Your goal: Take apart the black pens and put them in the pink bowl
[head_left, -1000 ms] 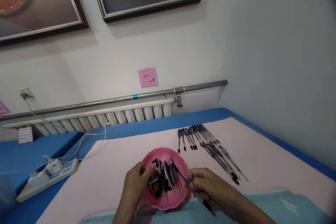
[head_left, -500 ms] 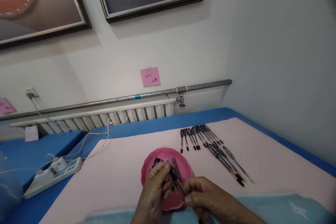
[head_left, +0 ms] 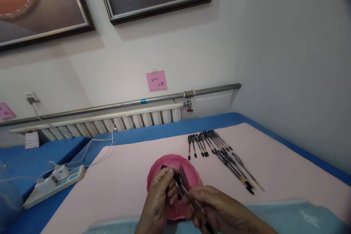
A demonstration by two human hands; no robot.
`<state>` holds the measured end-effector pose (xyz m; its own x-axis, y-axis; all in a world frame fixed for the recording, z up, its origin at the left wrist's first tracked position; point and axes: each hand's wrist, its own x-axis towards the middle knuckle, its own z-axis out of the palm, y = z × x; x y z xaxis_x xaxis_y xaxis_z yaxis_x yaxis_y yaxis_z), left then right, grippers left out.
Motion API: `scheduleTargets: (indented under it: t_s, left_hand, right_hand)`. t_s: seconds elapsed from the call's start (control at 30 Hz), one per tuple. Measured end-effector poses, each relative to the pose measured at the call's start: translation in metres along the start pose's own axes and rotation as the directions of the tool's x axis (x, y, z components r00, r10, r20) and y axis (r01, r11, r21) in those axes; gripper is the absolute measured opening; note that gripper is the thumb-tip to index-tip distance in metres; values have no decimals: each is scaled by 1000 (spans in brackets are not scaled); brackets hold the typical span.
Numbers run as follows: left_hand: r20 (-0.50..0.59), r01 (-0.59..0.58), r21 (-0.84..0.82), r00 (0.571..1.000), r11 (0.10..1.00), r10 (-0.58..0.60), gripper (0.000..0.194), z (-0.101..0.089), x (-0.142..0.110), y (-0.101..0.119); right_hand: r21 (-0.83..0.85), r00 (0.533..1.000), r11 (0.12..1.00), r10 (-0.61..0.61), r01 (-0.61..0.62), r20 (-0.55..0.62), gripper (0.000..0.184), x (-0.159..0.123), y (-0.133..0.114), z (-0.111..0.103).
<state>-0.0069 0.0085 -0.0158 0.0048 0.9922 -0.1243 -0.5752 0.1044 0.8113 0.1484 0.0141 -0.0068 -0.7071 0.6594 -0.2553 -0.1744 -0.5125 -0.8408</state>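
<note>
Over the pink plate [head_left: 153, 166], both hands are on one dark pen [head_left: 188, 194]. My left hand [head_left: 160, 192] pinches its black upper end between thumb and fingers. My right hand [head_left: 216, 206] has its fingers closed round the lower barrel, and the pen slants down to the right through it. Thin dark pen parts [head_left: 184, 175] lie in the plate, partly hidden behind the hands. Right of the plate, several black pens [head_left: 210, 142] lie in a fanned row, with more pens [head_left: 237, 170] nearer to me.
Pink paper [head_left: 123, 179] covers the blue table [head_left: 225, 117]. A light-blue cloth [head_left: 282, 215] runs along the near edge. On the left lies a white power strip [head_left: 55, 186] with plugs and cables. A radiator [head_left: 148, 117] and pipe [head_left: 216, 89] line the wall.
My right hand's fingers have shifted along the pen, and more of its barrel shows. The left hand keeps its pinch at the top end, moved slightly to the left.
</note>
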Motion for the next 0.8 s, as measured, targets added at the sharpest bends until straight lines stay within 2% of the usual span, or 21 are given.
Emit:
scheduleTargets:
  t_s: [0.07,0.2,0.33,0.4,0.53,0.7,0.8]
  left_hand:
    - [-3,-6,9,1000,1000,6,28,0,0,0]
    - [-1,-8,16,1000,1000,8,29,0,1,-1]
    - [17,7,18,1000,1000,-7,31,2,0,-1]
    - [10,17,33,1000,999,-17,33,3,-1,0]
    - [-11,22,37,1000,999,-22,33,3,-2,1]
    - [-3,8,33,1000,999,-8,33,3,-1,2]
    - [-20,7,78,1000,997,-6,35,2,0,2]
  right_hand:
    - [-6,1000,1000,5,-5,12,32,0,0,1]
    - [13,996,997,-70,71,-59,18,0,0,1]
    - [39,999,999,17,-16,-44,25,-1,0,2]
    - [17,999,1000,8,-8,-40,30,-1,0,3]
    - [-13,993,996,-85,84,-77,20,1,0,1]
    - [-86,998,995,-60,58,-18,26,0,-1,-1]
    - [-148,996,989,-36,23,-84,19,-1,-2,-2]
